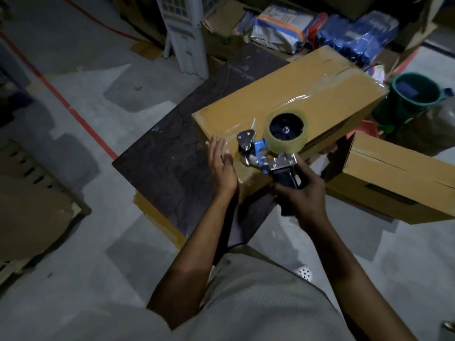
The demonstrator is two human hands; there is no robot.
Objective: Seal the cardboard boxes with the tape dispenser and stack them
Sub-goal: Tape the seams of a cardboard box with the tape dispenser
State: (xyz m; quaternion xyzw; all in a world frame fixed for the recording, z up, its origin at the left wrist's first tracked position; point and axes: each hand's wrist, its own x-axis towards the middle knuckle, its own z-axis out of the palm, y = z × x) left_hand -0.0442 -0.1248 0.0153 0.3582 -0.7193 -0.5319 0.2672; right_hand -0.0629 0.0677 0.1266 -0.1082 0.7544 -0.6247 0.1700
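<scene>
Fingers of the right hand grasp the tape dispenser on the cardboard box; left hand rests alongside, fingers released.

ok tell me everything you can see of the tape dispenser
The tape dispenser has a blue body, shiny metal plates and a dark handle, carrying a roll of clear tape on a black hub. The right hand grips the handle. It lies tilted over the near end of the cardboard box, nose toward the flat left hand resting there.
</scene>
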